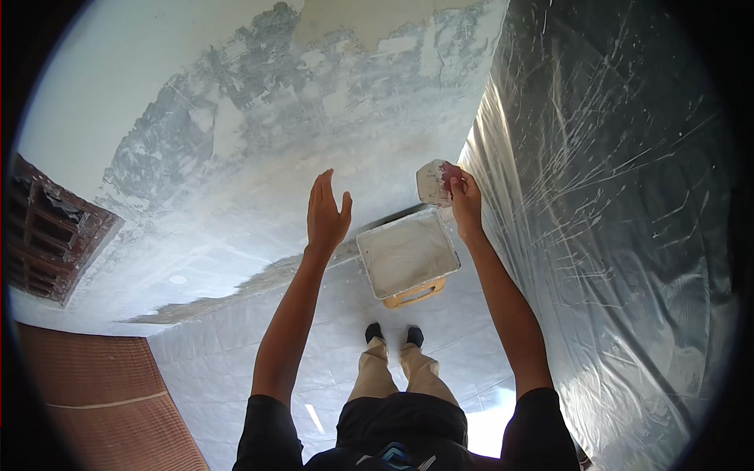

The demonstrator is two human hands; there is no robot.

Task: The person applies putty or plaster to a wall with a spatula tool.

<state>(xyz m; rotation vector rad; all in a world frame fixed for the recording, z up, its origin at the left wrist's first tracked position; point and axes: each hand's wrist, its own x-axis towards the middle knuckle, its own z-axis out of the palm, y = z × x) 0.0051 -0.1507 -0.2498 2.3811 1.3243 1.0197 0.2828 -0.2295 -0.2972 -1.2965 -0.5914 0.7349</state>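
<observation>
My right hand (466, 202) grips a flat, pale scraper (432, 182) smeared with white, its reddish part under my fingers. The scraper is held up in front of the wall, above the far right corner of a rectangular tub (382, 292). White paste (408, 253) fills much of the tub. Raised to the left, my left hand (327, 212) holds nothing; its fingers point up and the thumb stands apart. In this view that hand appears over the wall, apart from the tub.
The wall (259, 118) ahead has grey, patchy areas. Plastic sheeting (597, 235) splashed with white hangs at right; more sheeting (236, 353) covers the floor. A yellow looped handle (415, 293) shows beside the tub. A brown vent grille (55, 228) and reddish-brown ribbed surface (94, 385) are left.
</observation>
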